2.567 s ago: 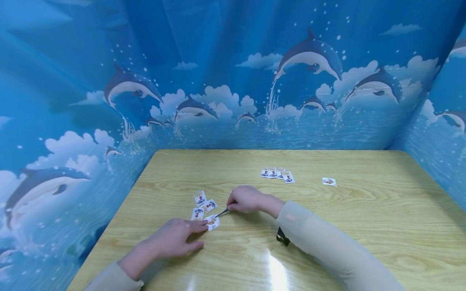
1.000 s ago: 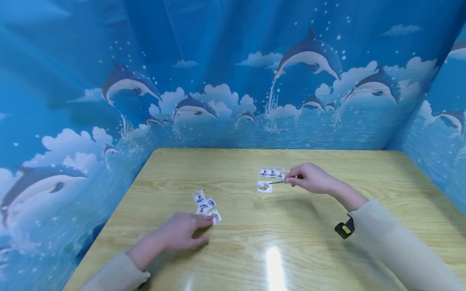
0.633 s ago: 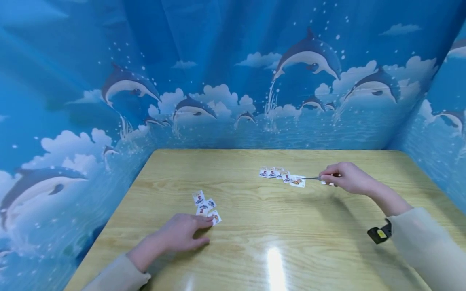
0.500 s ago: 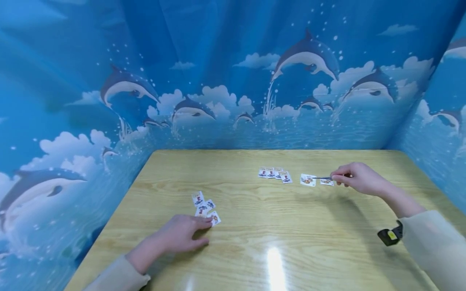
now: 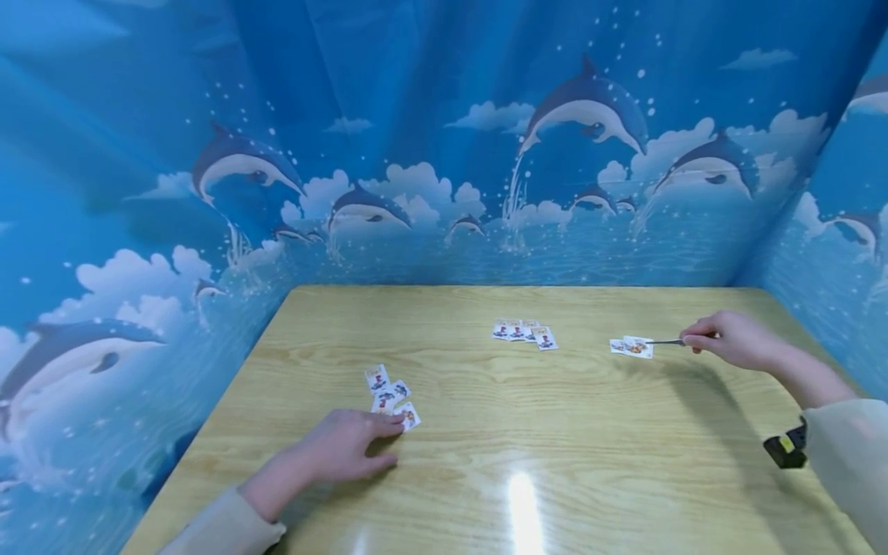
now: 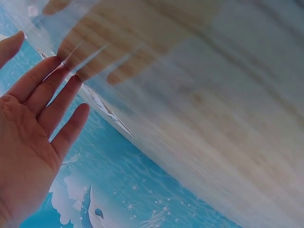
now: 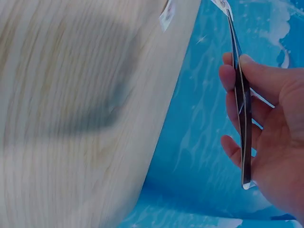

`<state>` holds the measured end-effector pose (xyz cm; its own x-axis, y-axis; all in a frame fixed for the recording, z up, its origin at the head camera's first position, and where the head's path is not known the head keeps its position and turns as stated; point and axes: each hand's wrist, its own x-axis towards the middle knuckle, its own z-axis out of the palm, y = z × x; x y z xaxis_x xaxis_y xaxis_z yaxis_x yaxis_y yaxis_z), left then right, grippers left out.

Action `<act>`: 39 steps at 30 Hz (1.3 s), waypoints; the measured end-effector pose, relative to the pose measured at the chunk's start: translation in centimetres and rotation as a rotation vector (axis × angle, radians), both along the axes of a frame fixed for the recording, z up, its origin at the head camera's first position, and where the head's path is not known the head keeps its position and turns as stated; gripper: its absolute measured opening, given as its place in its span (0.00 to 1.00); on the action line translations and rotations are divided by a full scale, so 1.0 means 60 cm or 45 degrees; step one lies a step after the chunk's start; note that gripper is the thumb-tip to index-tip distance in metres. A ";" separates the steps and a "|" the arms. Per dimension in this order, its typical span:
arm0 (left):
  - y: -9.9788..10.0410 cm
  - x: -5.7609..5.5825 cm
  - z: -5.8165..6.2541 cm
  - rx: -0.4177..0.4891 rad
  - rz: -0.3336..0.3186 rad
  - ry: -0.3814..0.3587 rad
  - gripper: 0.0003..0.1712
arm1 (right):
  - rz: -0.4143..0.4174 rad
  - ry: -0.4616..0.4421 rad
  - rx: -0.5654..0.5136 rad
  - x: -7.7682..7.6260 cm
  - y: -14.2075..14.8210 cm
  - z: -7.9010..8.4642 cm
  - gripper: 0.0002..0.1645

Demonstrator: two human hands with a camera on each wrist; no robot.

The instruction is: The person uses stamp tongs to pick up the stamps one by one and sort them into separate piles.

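My right hand (image 5: pixel 738 339) pinches a pair of metal tweezers (image 7: pixel 244 123) between thumb and fingers. The tweezer tips hold a small white printed card (image 5: pixel 637 348), seen partly at the top of the right wrist view. In the head view this card overlaps another small card (image 5: pixel 616 346) lying on the right of the table. My left hand (image 5: pixel 340 449) rests low at the left, fingers extended, with fingertips on the edge of a small printed card (image 5: pixel 411 416). Several similar cards (image 5: pixel 378 378) lie loosely overlapped just beyond those fingers.
Toward the back of the wooden table (image 5: pixel 458 462), several small cards (image 5: pixel 544 338) overlap in a row. A blue dolphin-printed curtain (image 5: pixel 416 154) rises behind the table and at both sides. A black device (image 5: pixel 785 449) is strapped at the right wrist.
The right hand has carried the card in the tweezers from beside the left hand, past the back row, to the lone card at right. The left hand has stayed nearly still.
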<state>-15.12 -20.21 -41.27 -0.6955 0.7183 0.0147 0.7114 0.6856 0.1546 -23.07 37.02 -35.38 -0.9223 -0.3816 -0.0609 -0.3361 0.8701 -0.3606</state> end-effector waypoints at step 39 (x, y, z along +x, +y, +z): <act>0.001 -0.002 -0.006 -0.016 -0.002 -0.008 0.27 | -0.043 0.073 0.214 -0.038 0.022 -0.067 0.12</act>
<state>-15.24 -20.15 -41.63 -0.6942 0.7198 0.0011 0.7117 0.6862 0.1503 -25.38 38.33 -39.38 -0.9381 -0.3395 -0.0682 -0.3218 0.9275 -0.1904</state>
